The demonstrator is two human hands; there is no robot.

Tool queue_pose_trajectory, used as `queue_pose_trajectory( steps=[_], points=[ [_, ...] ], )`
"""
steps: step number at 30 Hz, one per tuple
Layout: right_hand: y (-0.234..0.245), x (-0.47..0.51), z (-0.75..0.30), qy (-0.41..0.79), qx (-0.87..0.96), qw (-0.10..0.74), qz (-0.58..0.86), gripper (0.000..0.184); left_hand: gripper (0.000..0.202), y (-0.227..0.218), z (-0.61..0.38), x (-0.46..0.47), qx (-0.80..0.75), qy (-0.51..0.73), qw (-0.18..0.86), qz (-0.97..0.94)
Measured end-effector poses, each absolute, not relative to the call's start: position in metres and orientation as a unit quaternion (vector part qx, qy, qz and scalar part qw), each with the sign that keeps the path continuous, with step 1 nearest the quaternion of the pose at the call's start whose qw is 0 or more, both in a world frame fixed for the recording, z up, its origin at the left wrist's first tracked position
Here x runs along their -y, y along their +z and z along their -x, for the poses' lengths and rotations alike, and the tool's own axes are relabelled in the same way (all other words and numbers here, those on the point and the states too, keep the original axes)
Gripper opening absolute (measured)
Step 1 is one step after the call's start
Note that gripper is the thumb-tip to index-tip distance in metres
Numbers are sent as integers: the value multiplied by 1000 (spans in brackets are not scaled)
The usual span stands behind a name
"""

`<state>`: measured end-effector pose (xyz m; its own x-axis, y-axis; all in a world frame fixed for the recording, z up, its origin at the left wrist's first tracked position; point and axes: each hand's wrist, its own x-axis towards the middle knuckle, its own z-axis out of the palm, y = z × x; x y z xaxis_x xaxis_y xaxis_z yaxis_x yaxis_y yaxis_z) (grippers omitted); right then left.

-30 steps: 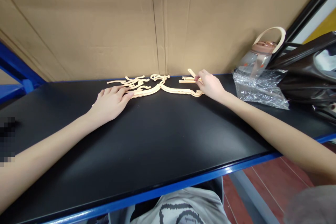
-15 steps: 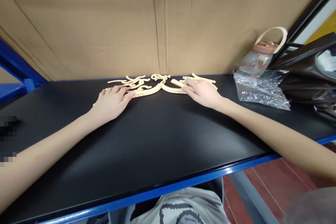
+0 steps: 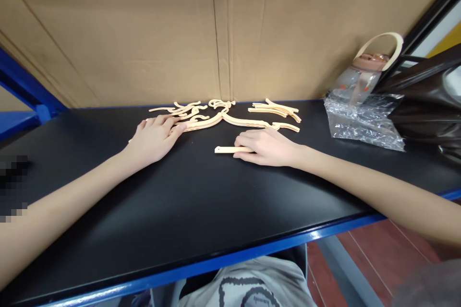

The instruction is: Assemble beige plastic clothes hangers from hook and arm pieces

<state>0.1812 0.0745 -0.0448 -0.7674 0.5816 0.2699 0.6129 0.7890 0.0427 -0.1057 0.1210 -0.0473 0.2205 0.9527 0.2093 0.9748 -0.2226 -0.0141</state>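
Note:
A cream plastic folding hanger (image 3: 241, 121) lies spread at the back of the black table, its two arms curving out from a hook (image 3: 220, 104). Palm down, my left hand (image 3: 153, 139) rests over the end of the hanger's left arm, fingers laid out and their tips partly hidden. Loose cream hook-shaped pieces (image 3: 187, 108) lie just beyond it. My right hand (image 3: 266, 147) is closed on a cream hanger arm piece (image 3: 226, 150), a straight strip with a small hole at its left end. More cream arm pieces (image 3: 275, 108) are piled behind this hand.
A clear bottle (image 3: 358, 79) with a pinkish lid and looped handle stands at the back right, with a crinkled plastic bag (image 3: 363, 122) before it. Dark glossy material (image 3: 425, 100) is at the far right. A cardboard wall (image 3: 144, 33) rises behind the table (image 3: 180, 220).
My right hand has drawn back towards me with the arm piece, which now lies level. The hanger's right arm and the pile behind it are uncovered. My left hand has stayed put.

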Motion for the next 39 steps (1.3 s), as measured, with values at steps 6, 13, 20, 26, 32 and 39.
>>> queue_pose_trajectory(
  steps=[6,13,20,26,32,39],
  points=[
    [-46,-81,-184,-41,933,147,325,28,64,-46,106,-121,620,-66,76,778],
    [-48,-80,-183,-35,940,145,307,33,64,-47,108,-121,614,-72,79,782],
    [-41,-87,-192,-112,898,214,366,45,62,-47,107,-120,612,-64,111,780],
    [-41,-118,-223,-187,798,252,514,38,60,-43,107,-116,636,-40,113,763],
    [-54,-140,-244,-140,748,171,626,35,56,-40,109,-114,619,-36,105,777],
    [-52,-148,-253,-92,731,190,649,30,58,-42,106,-115,605,-58,98,788]
  ],
)
